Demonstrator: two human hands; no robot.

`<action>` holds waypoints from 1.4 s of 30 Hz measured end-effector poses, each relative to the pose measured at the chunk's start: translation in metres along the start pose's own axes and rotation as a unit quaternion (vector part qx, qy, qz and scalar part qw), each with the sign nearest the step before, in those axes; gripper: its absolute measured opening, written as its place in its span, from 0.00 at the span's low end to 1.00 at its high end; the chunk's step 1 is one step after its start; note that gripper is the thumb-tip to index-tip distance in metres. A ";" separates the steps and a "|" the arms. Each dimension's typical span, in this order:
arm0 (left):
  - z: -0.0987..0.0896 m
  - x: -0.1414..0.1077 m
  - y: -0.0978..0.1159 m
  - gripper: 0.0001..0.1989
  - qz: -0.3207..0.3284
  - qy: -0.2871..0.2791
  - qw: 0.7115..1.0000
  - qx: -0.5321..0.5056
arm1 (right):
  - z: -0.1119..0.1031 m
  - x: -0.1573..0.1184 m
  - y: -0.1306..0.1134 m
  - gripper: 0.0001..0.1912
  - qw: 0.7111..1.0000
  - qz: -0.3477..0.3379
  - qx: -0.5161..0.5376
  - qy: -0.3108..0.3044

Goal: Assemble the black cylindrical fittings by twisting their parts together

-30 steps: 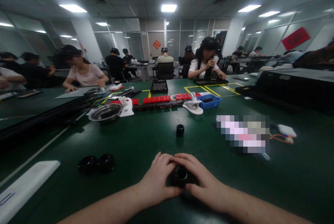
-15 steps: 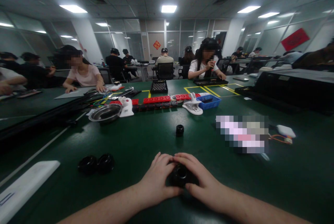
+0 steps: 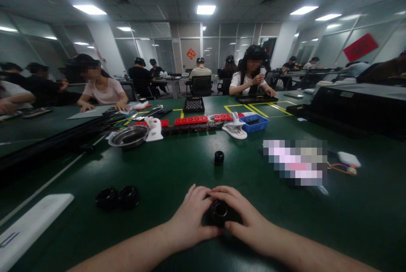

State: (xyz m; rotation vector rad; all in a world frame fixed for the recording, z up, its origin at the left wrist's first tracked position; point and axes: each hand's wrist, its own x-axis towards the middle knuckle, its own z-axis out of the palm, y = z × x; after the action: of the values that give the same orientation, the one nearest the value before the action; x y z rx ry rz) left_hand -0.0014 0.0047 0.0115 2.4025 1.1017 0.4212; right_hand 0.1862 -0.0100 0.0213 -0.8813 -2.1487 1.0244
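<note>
A black ring-shaped part (image 3: 219, 210) with a hole in its top rests on the green table (image 3: 177, 160) between my hands. My left hand (image 3: 193, 217) curves round its left side, thumb at the near edge. My right hand (image 3: 245, 217) wraps the right side, and the fingertips of both hands meet at the far side. Beyond them a smaller black ring (image 3: 219, 157) stands alone. Two more black rings, one at the left (image 3: 107, 199) and one beside it (image 3: 129, 197), sit touching each other to the left of my hands.
A white board (image 3: 38, 227) lies at the near left. Farther off are a metal bowl (image 3: 128, 137), a white clip (image 3: 235, 127), a blue basket (image 3: 256, 125), red blocks (image 3: 190, 120) and a large black case (image 3: 361, 107). People sit across the table.
My hands and the black part between them have hardly moved. Across the table, a person's raised hand has shifted slightly.
</note>
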 end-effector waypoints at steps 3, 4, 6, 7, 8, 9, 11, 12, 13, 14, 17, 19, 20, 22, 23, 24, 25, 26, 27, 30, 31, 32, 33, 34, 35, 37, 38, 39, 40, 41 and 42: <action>-0.001 0.000 0.001 0.20 0.000 0.000 1.000 -0.005 | 0.002 -0.002 0.003 0.29 1.000 0.023 -0.004 0.015; -0.001 0.000 0.001 0.19 -0.001 0.000 1.000 -0.006 | 0.003 -0.002 0.005 0.29 0.999 0.039 -0.009 0.029; -0.002 0.000 0.002 0.18 -0.002 0.001 1.000 -0.007 | 0.005 -0.001 0.007 0.27 0.996 0.068 -0.016 0.059; -0.002 0.000 0.003 0.18 -0.002 0.001 1.000 -0.007 | 0.006 0.000 0.008 0.25 0.994 0.075 -0.020 0.073; -0.002 0.000 0.003 0.19 -0.003 0.002 1.000 -0.008 | 0.006 0.001 0.008 0.23 0.993 0.076 -0.023 0.083; -0.002 0.000 0.003 0.19 -0.003 0.003 1.000 -0.008 | 0.006 0.001 0.008 0.20 0.993 0.071 -0.026 0.088; -0.002 0.000 0.001 0.21 -0.002 0.002 1.000 -0.006 | 0.004 0.002 0.005 0.15 0.995 0.052 -0.028 0.080; -0.001 0.000 0.001 0.22 -0.002 0.001 1.000 -0.005 | 0.003 0.002 0.003 0.13 0.997 0.040 -0.025 0.066; -0.001 0.000 0.000 0.24 -0.002 -0.001 1.000 -0.005 | 0.001 0.002 0.001 0.13 0.998 0.029 -0.019 0.049; 0.000 0.000 0.000 0.26 -0.002 -0.002 1.000 -0.004 | -0.001 0.002 0.000 0.15 0.999 0.022 -0.012 0.032; 0.000 0.000 0.000 0.26 0.000 -0.003 1.000 -0.007 | -0.002 0.000 0.001 0.22 1.000 0.020 0.001 -0.002; -0.001 0.000 0.001 0.22 0.000 -0.002 1.000 -0.007 | 0.000 -0.002 0.003 0.26 1.000 0.031 0.004 0.003; -0.001 0.000 0.001 0.21 0.000 -0.002 1.000 -0.007 | 0.001 -0.002 0.004 0.28 0.999 0.040 0.003 0.011; -0.001 0.000 0.002 0.19 0.001 0.000 1.000 -0.004 | 0.005 -0.002 0.007 0.31 0.998 0.058 0.002 0.031; -0.002 0.000 0.002 0.19 0.003 0.000 1.000 -0.002 | 0.006 -0.002 0.008 0.30 0.997 0.066 -0.001 0.040; -0.002 0.000 0.002 0.19 0.004 0.001 1.000 -0.001 | 0.007 -0.001 0.008 0.28 0.996 0.070 -0.006 0.051; -0.002 0.000 0.002 0.19 0.004 0.002 1.000 0.000 | 0.007 0.000 0.008 0.26 0.996 0.070 -0.012 0.060; -0.002 0.000 0.002 0.19 0.005 0.002 1.000 0.000 | 0.006 0.000 0.007 0.23 0.995 0.065 -0.019 0.067; -0.002 0.000 0.002 0.20 0.004 0.002 1.000 0.000 | 0.005 0.001 0.006 0.20 0.996 0.056 -0.024 0.070; -0.001 0.000 0.002 0.23 0.003 -0.003 1.000 -0.001 | 0.002 0.001 0.003 0.17 0.999 0.018 -0.019 0.038; -0.001 0.000 0.002 0.24 0.002 -0.004 1.000 -0.001 | 0.001 0.001 0.002 0.19 1.000 0.007 -0.012 0.024; -0.001 0.000 0.002 0.24 0.001 -0.004 1.000 -0.001 | 0.000 0.000 0.002 0.22 1.000 -0.003 -0.005 0.014; -0.001 0.000 0.002 0.24 0.000 -0.002 1.000 -0.001 | 0.000 0.000 0.002 0.24 1.000 -0.006 0.000 0.009; -0.001 0.000 0.002 0.22 -0.001 0.000 1.000 -0.001 | 0.000 -0.001 0.002 0.26 1.000 -0.002 0.004 0.012; -0.001 0.000 0.002 0.21 -0.002 0.001 1.000 -0.002 | 0.000 -0.001 0.003 0.28 1.000 0.010 0.005 0.020; -0.002 0.000 0.002 0.19 0.000 0.001 1.000 -0.004 | 0.002 -0.001 0.005 0.29 0.998 0.043 0.002 0.041; -0.002 0.000 0.002 0.19 0.001 0.001 1.000 -0.006 | 0.003 -0.001 0.006 0.28 0.997 0.058 -0.003 0.052; -0.002 0.000 0.002 0.19 0.002 0.000 1.000 -0.006 | 0.004 0.000 0.006 0.27 0.996 0.068 -0.009 0.061; -0.002 0.000 0.002 0.19 0.002 0.000 1.000 -0.007 | 0.005 0.001 0.007 0.26 0.995 0.073 -0.016 0.069; -0.003 0.000 0.003 0.19 0.001 -0.001 1.000 -0.006 | 0.005 0.001 0.007 0.24 0.994 0.073 -0.025 0.074; -0.003 0.000 0.003 0.20 0.000 -0.002 1.000 -0.007 | 0.005 0.002 0.006 0.22 0.994 0.070 -0.033 0.078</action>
State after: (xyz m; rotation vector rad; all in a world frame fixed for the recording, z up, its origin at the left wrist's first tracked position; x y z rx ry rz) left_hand -0.0012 0.0038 0.0152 2.3909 1.0941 0.4227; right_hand 0.1833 -0.0077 0.0143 -1.1189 -2.0228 0.9241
